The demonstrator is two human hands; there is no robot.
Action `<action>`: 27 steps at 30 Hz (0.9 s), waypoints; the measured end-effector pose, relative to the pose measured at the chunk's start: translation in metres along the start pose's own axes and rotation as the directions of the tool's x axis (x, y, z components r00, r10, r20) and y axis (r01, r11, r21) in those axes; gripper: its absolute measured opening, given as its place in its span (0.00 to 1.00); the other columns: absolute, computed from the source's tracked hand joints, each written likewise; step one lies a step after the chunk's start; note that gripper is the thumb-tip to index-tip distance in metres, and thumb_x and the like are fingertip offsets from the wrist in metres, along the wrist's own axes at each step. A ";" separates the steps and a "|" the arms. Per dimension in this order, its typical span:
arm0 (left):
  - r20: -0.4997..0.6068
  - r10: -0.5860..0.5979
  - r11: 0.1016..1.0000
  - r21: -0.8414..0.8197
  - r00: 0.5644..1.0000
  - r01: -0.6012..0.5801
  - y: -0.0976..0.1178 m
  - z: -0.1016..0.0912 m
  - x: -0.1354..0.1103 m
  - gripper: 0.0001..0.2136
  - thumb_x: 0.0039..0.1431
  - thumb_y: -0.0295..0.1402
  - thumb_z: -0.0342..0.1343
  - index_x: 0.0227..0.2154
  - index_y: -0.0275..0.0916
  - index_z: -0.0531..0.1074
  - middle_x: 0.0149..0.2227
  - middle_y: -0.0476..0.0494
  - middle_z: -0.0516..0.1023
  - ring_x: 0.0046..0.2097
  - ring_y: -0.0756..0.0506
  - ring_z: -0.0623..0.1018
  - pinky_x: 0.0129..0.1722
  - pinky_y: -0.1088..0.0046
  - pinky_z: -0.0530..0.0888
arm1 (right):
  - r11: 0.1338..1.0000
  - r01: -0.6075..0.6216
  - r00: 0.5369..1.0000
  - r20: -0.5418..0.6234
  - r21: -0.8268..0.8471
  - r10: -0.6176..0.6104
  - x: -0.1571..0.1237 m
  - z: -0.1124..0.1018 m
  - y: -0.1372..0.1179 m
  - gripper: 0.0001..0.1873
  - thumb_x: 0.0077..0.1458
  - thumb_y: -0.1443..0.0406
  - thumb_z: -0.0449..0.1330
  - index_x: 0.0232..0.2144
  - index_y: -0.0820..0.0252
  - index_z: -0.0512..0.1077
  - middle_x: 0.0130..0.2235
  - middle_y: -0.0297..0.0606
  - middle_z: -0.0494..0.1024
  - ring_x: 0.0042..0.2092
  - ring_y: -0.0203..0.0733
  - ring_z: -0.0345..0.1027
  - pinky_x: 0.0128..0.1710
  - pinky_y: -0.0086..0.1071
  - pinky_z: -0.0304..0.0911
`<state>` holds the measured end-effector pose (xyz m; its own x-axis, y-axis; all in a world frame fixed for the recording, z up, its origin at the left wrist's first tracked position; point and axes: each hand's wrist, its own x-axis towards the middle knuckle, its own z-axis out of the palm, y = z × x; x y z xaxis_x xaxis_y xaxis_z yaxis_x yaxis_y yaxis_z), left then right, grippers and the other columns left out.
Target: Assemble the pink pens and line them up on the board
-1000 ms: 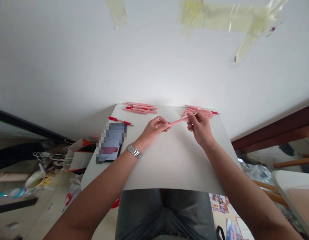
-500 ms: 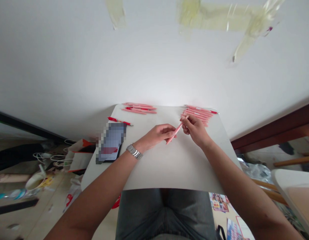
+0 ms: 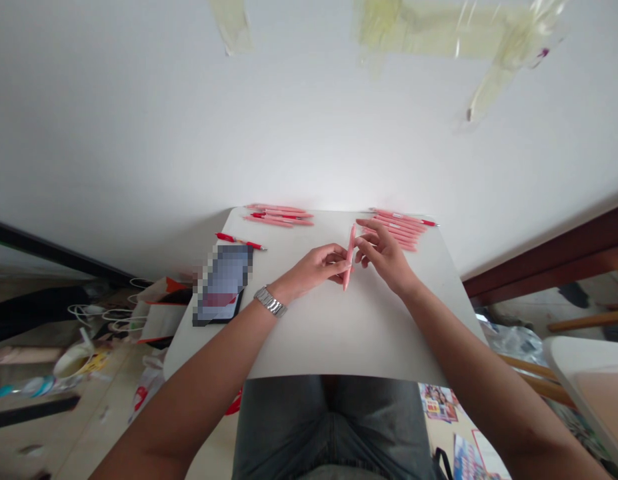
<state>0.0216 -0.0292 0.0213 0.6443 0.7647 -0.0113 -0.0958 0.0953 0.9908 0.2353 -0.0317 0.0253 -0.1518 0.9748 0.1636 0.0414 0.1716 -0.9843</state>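
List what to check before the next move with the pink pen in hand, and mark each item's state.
1. Left hand pinches the pink pen near its middle: ok.
2. Right hand has a firm hold on the pen's upper part: cannot tell.
3. Pen's lower tip is off the table: cannot tell.
4. Phone lies apart from both hands: ok.
5. Pen pile behind the right hand lies flat on the table: ok.

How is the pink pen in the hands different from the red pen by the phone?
The pink pen is pale pink; the red pen is bright red. The left hand pinches the pink pen; the red pen lies untouched on the table. The pink pen points away, the red pen sideways. Both are slim.
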 end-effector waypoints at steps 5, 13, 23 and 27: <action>0.031 0.000 1.000 0.015 1.000 -0.001 -0.003 0.000 0.001 0.17 0.66 0.48 0.64 0.43 0.38 0.74 0.35 0.43 0.81 0.36 0.46 0.83 0.46 0.62 0.81 | 0.999 0.015 0.999 0.032 -0.031 -0.014 0.000 0.000 0.002 0.31 0.63 0.49 0.67 0.63 0.50 0.67 0.38 0.33 0.79 0.33 0.38 0.76 0.29 0.32 0.70; 0.031 -0.024 0.999 0.029 0.999 0.023 -0.003 0.001 0.001 0.18 0.65 0.48 0.64 0.42 0.38 0.73 0.34 0.42 0.82 0.36 0.45 0.84 0.45 0.62 0.80 | 1.000 0.006 0.999 0.046 -0.015 -0.005 0.000 0.000 0.005 0.32 0.60 0.50 0.69 0.61 0.50 0.66 0.36 0.32 0.80 0.31 0.37 0.74 0.29 0.32 0.70; 0.030 -0.014 0.999 0.045 0.999 0.013 -0.002 0.002 0.001 0.18 0.65 0.48 0.64 0.41 0.37 0.74 0.34 0.42 0.82 0.36 0.45 0.85 0.44 0.63 0.80 | 0.999 0.009 1.000 0.026 -0.033 -0.008 0.001 0.000 0.006 0.29 0.59 0.50 0.70 0.57 0.51 0.67 0.34 0.30 0.79 0.28 0.35 0.71 0.29 0.31 0.68; 0.023 -0.021 0.998 0.053 1.000 0.020 -0.003 0.003 0.001 0.17 0.66 0.47 0.64 0.41 0.37 0.73 0.34 0.42 0.83 0.36 0.45 0.85 0.45 0.62 0.81 | 0.999 0.015 0.999 0.032 -0.042 -0.014 0.001 0.000 0.006 0.27 0.60 0.50 0.69 0.56 0.51 0.68 0.34 0.30 0.79 0.28 0.34 0.70 0.29 0.31 0.68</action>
<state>0.0248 -0.0301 0.0190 0.6634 0.7477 -0.0289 -0.0428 0.0765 0.9962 0.2354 -0.0296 0.0195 -0.1843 0.9672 0.1751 0.0800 0.1923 -0.9781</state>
